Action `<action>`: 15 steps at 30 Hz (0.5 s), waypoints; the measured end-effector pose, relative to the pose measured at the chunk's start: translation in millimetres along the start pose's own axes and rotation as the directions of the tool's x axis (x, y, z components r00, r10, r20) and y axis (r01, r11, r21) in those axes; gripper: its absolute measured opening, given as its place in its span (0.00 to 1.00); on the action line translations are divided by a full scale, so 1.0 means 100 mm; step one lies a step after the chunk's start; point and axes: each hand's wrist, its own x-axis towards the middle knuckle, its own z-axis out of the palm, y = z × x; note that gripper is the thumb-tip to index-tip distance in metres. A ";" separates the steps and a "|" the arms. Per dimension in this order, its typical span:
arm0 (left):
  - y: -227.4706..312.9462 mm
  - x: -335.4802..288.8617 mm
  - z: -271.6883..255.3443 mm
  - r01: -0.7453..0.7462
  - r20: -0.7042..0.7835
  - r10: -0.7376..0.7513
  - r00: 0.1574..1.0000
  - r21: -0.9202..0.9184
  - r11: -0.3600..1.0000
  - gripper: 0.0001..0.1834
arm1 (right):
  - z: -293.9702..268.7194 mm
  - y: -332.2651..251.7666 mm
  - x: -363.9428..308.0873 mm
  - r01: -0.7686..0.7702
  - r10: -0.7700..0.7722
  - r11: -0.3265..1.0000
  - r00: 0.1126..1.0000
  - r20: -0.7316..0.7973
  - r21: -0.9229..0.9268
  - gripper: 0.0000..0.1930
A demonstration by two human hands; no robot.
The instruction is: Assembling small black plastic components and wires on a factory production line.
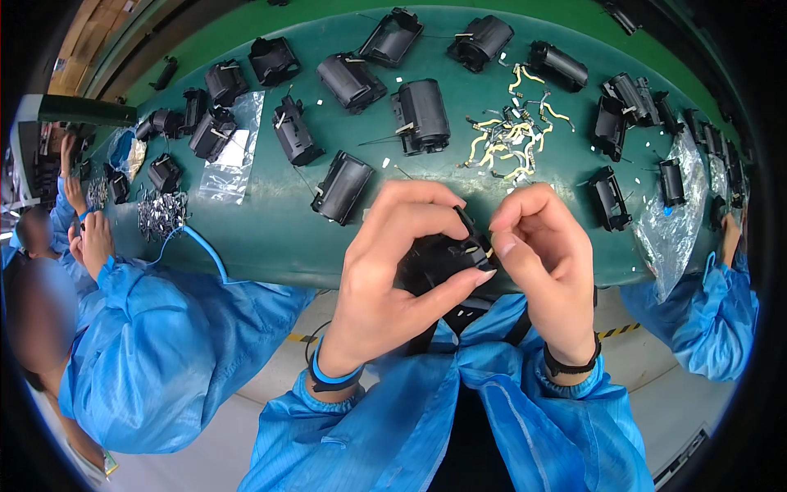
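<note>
My left hand (385,266) grips a black plastic housing (430,261), with its thumb along the near side and its fingers curled over the top. Right beside it, my right hand (545,246) is closed, thumb and forefinger bent together at the housing's right end. A bit of yellow shows at that end, near the right fingertips. Whatever lies in the pinch is too small to make out. Beyond my hands, a tangled pile of short yellow, white and black cables (512,139) lies on the green table (279,234).
Several similar black housings (422,115) are spread over the table, some with thin wires sticking out. Clear plastic bags (668,221) lie at right and left. A pile of small dark parts (162,215) is at left. People in blue smocks (172,353) work on both sides.
</note>
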 end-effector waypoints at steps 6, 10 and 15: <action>-0.03 -0.01 0.00 0.049 -0.052 -0.057 0.997 -0.148 0.988 0.26 | -0.06 0.04 0.05 0.434 -0.418 0.759 0.896 0.147 -0.485 0.09; 0.01 0.02 0.04 0.068 -0.136 -0.083 0.987 -0.115 0.991 0.23 | 0.02 -0.02 0.04 0.496 -0.503 0.625 0.846 0.175 -0.602 0.13; 0.05 0.02 0.06 0.058 -0.175 -0.056 0.983 0.002 0.998 0.21 | 0.04 0.07 0.09 0.546 -0.596 0.489 0.779 0.197 -0.681 0.13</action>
